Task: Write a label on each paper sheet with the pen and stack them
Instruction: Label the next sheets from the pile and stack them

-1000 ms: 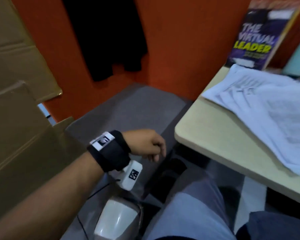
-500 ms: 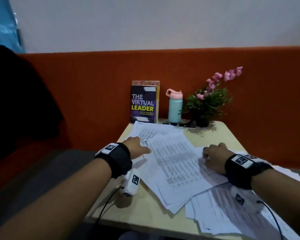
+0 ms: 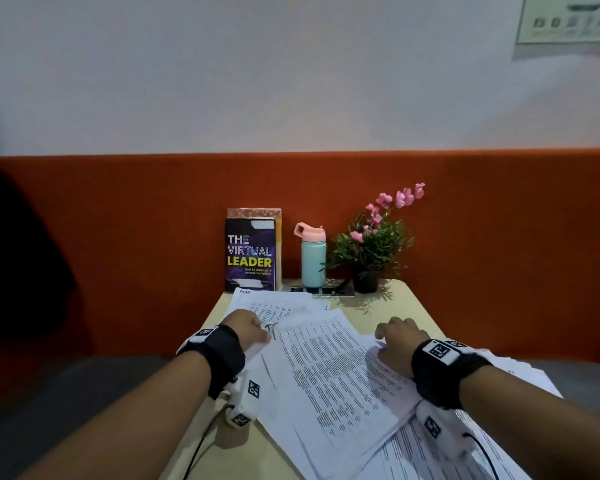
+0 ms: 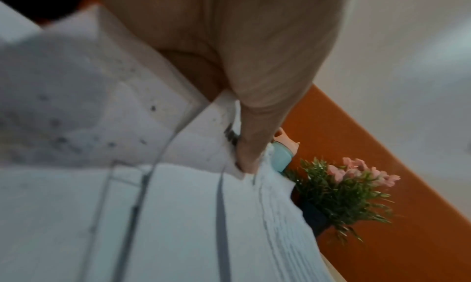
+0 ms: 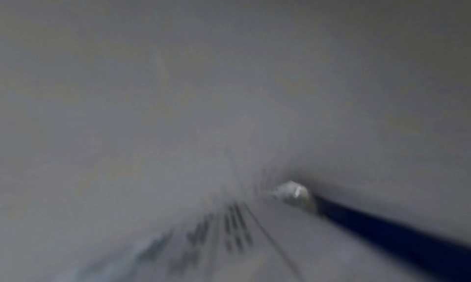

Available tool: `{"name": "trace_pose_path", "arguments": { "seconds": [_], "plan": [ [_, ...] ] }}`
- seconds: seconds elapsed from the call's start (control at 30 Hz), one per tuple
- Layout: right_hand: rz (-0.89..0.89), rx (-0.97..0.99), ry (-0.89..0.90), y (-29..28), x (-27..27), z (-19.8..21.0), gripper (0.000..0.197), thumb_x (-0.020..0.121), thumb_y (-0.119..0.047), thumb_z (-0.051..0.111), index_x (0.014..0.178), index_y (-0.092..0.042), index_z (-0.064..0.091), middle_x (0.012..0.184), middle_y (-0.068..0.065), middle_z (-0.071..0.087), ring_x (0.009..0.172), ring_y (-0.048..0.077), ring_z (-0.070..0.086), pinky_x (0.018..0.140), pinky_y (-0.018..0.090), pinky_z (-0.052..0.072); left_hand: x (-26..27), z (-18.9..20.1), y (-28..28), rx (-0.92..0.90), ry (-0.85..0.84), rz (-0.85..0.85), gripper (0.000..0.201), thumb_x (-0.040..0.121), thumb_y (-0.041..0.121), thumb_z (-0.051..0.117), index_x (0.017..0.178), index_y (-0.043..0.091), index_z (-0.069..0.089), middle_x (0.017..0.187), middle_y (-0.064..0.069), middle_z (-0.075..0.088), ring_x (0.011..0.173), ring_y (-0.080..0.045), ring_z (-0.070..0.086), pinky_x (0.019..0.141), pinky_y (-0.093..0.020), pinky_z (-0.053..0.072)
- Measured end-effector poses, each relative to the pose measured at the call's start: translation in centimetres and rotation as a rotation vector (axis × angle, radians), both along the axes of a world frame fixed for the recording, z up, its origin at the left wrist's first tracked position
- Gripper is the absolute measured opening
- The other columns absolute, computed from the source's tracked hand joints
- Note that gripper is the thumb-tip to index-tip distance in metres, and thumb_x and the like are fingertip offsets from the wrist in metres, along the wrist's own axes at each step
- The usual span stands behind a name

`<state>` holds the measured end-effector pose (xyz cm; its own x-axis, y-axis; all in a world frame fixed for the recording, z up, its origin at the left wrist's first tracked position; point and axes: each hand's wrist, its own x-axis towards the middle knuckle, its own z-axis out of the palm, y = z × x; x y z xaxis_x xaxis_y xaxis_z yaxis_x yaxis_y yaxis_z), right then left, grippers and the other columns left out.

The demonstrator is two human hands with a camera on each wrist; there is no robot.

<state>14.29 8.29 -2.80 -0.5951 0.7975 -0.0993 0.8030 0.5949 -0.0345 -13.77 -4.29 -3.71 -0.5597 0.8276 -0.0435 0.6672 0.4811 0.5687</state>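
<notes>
White printed paper sheets (image 3: 329, 368) lie fanned, unstacked, across the table (image 3: 409, 306) toward its near right corner. Handwritten marks show on two far-left sheets; the rest look unlabelled. Left hand (image 3: 246, 329) pinches a sheet edge. Right hand (image 3: 394, 341) curls round the pen (image 5: 382, 232). Book (image 3: 250, 254): "THE VIRTUAL LEADER".

White sheets, orange backdrop, pink blooms

White paper sheets (image 3: 329, 372) carry dense rows of small black print across a pale cream worktop (image 3: 409, 306); behind, the orange panel (image 3: 118, 220) runs under a white wall (image 3: 291, 81). The book (image 3: 250, 254) is dark purple with white and yellow lettering, the bottle (image 3: 313, 261) teal with a pink cap, the plant (image 3: 374, 244) green with pink flowers. Black wristbands (image 3: 222, 355) show white tags with black square codes.
</notes>
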Motion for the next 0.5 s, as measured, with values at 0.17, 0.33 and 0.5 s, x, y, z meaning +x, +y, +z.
{"name": "trace_pose_path", "arguments": {
  "seconds": [0.17,0.33,0.5],
  "plan": [
    [0.040,-0.092,0.457,1.5,-0.8,2.8,0.066,0.082,-0.047,0.073,0.137,-0.021,0.047,0.138,-0.004,0.048,0.124,0.020,0.049,0.101,0.034,0.043,-0.3,3.0,-1.0,0.299,-0.052,-0.260,0.012,0.085,0.015,0.074,0.086,0.008,0.064,0.077,0.000,0.064,0.074,-0.015,0.056,0.068,-0.027,0.042],
    [0.135,-0.780,0.968,1.5,-1.3,5.4,0.042,0.086,-0.010,0.073,0.126,-0.008,0.060,0.120,0.012,0.070,0.111,0.029,0.067,0.097,0.044,0.053,0.2,7.9,-1.6,0.445,-0.184,-0.424,0.012,0.085,0.012,0.075,0.085,0.011,0.064,0.078,-0.001,0.071,0.073,-0.006,0.064,0.071,-0.021,0.049],
    [0.155,-0.929,1.196,0.2,-1.0,6.3,0.033,0.085,0.007,0.065,0.119,0.005,0.064,0.117,0.020,0.070,0.108,0.033,0.068,0.078,0.035,0.060,0.8,10.1,-1.4,0.457,-0.249,-0.488,0.012,0.083,0.003,0.074,0.084,0.012,0.066,0.083,-0.001,0.073,0.083,-0.014,0.068,0.085,-0.032,0.053]
  ]
}}
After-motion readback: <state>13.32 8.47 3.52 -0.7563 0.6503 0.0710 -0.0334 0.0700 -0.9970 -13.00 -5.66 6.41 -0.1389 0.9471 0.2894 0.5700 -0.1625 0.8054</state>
